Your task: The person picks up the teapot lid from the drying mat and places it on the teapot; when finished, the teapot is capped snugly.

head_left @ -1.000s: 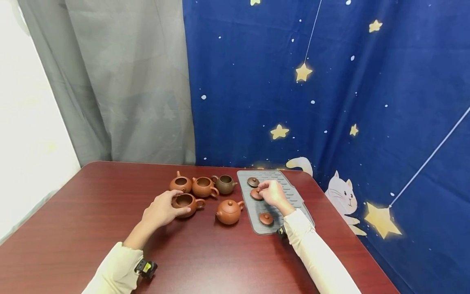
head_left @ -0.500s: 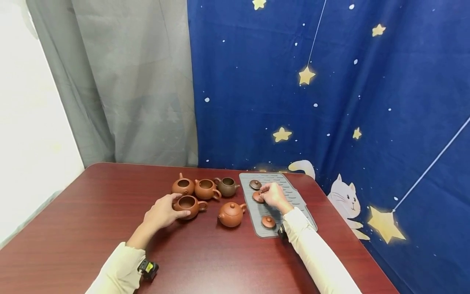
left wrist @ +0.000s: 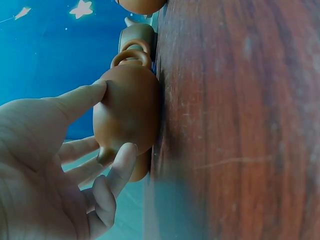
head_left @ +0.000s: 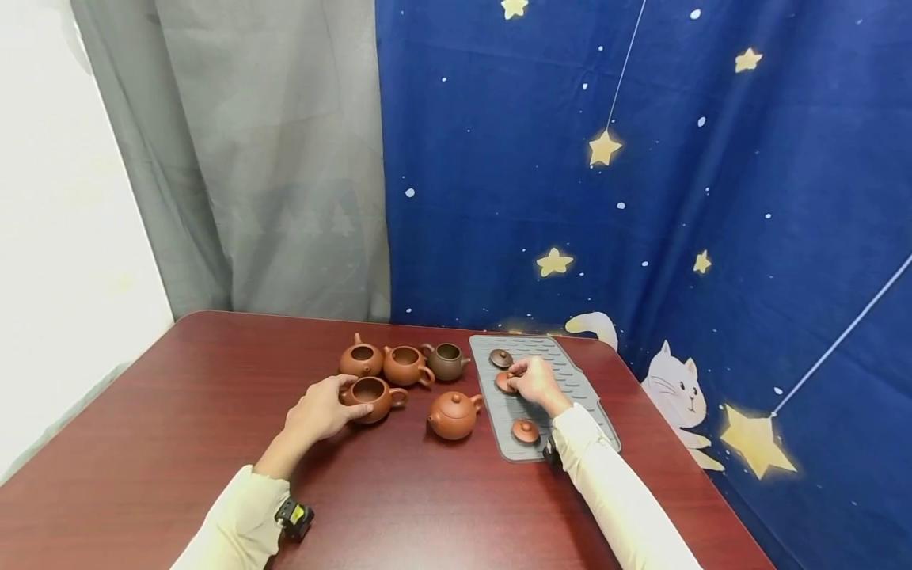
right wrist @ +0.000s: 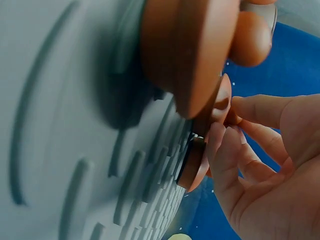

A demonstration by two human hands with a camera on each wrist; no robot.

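A lidless reddish-brown clay teapot (head_left: 378, 409) stands at the front left of the group, handle to the right. My left hand (head_left: 317, 410) grips it from the left, thumb on the near side; in the left wrist view fingers spread around the teapot's body (left wrist: 127, 110). My right hand (head_left: 539, 385) pinches the knob of the middle teapot lid (head_left: 504, 382) close over the grey mat (head_left: 577, 396). In the right wrist view fingertips close on that lid (right wrist: 220, 102). A dark brown lid (head_left: 501, 358) lies behind it, an orange-brown lid (head_left: 526, 431) nearer.
Behind the held teapot stand two reddish lidless teapots, a left one (head_left: 360, 360) and a middle one (head_left: 404, 366), and a dark olive-brown teapot (head_left: 446, 362). A lidded teapot (head_left: 453, 416) sits between the hands. Curtains (head_left: 484, 198) hang behind the table (head_left: 420, 507).
The head view has swung slightly, so everything appears a little farther right. Both hands keep their hold on the teapot and the middle lid.
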